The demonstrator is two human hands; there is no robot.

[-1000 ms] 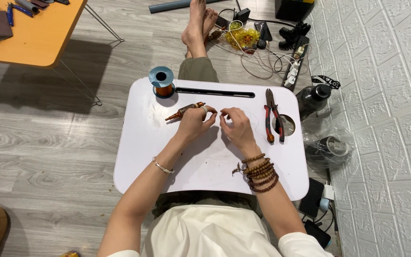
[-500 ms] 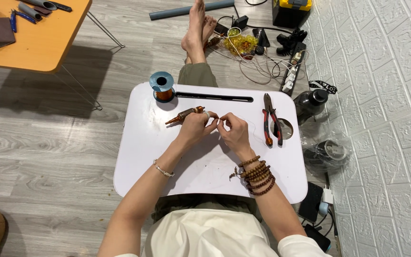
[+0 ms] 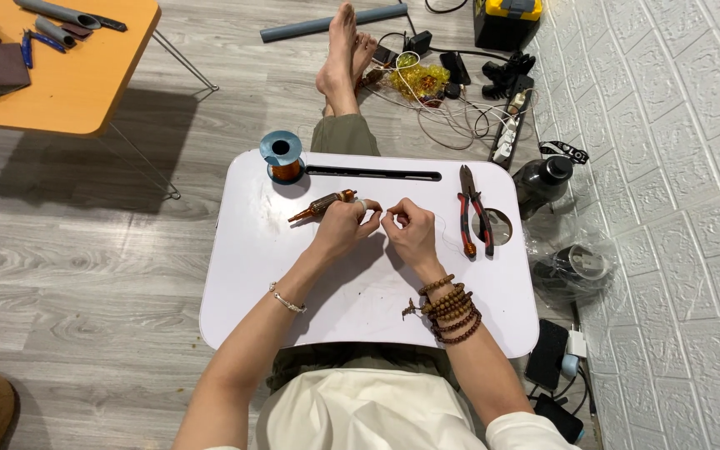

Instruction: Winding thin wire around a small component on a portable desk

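My left hand (image 3: 342,228) grips a slim rod wound with copper wire (image 3: 320,205), its tip pointing left over the white lap table (image 3: 252,275). My right hand (image 3: 411,233), with wooden bead bracelets on the wrist, pinches a very thin wire close to the left hand's fingertips. A spool of copper wire (image 3: 282,157) with blue flanges stands at the table's far left corner. Red-handled pliers (image 3: 475,208) lie to the right of my right hand.
A round cup hole (image 3: 497,227) sits beside the pliers and a long slot (image 3: 372,174) runs along the far edge. My bare feet (image 3: 342,58) stretch out beyond. Cables, a power strip (image 3: 512,125), a dark bottle (image 3: 543,179) and an orange table (image 3: 68,92) surround.
Both hands stay close together at the table's middle with only small finger movements on the wire. The camera view has tilted slightly.
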